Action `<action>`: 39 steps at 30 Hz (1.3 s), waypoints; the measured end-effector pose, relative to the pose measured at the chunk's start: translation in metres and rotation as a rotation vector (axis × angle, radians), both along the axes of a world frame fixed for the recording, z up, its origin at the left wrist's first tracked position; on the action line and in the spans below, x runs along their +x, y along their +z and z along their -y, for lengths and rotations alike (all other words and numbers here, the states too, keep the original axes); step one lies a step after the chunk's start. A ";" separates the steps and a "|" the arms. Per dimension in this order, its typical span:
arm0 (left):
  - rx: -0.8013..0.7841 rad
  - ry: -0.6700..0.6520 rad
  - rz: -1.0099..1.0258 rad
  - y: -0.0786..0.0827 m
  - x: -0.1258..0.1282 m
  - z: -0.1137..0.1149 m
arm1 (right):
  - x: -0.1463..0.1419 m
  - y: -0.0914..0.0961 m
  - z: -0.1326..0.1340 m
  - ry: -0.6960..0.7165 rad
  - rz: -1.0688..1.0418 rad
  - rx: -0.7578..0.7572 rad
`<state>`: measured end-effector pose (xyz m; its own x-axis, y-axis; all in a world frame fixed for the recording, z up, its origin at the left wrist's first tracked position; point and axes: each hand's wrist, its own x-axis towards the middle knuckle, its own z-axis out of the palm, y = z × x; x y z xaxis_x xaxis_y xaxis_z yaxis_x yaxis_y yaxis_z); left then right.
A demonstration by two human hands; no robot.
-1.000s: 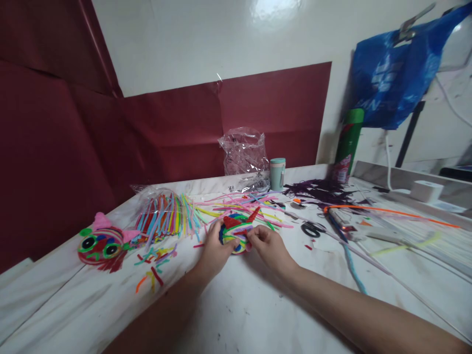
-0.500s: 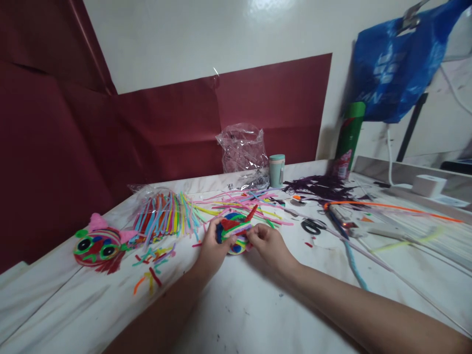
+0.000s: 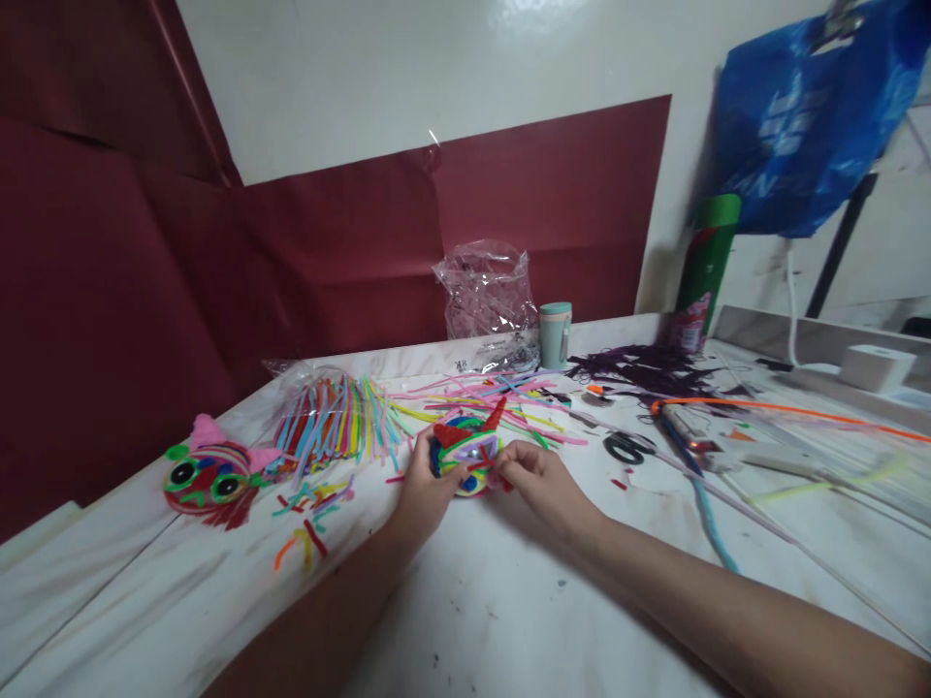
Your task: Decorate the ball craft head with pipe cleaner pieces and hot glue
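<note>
A small many-coloured pipe-cleaner figure (image 3: 465, 448) with red horns stands on the white table (image 3: 509, 601) in the middle of the view. My left hand (image 3: 426, 490) is closed round its left side. My right hand (image 3: 542, 480) pinches a red piece at its lower right edge. A finished pipe-cleaner face (image 3: 210, 475) with pink ears and green-ringed eyes lies further left, apart from both hands.
A bag of coloured pipe cleaners (image 3: 327, 422) and loose strands lie behind the figure. Cut scraps (image 3: 305, 528) sit at the left. Black scissors (image 3: 629, 446), a glue gun (image 3: 690, 436), a teal cup (image 3: 555, 334), a green can (image 3: 702, 271) and a clear bag (image 3: 484, 296) stand further back.
Both hands stayed on the figure, turning it slightly; my right fingers shifted to its lower right edge. The camera view moved a little to the left.
</note>
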<state>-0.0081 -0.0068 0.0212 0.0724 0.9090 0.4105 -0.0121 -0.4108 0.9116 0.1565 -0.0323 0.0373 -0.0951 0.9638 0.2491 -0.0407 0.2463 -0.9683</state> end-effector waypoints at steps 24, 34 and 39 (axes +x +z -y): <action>0.724 0.150 -1.186 0.044 0.000 0.056 | 0.001 -0.013 0.014 0.251 0.273 0.093; 0.218 -0.152 -0.763 0.050 -0.036 0.088 | 0.008 0.006 0.033 0.529 0.561 0.214; 0.349 -0.141 -0.888 0.033 -0.046 0.105 | 0.006 -0.002 0.039 0.649 0.709 0.236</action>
<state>-0.0538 -0.1118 0.0539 0.5863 0.7049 0.3992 0.5530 -0.7083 0.4387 0.1626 -0.0712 0.0348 -0.7889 0.6048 0.1091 0.3340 0.5710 -0.7499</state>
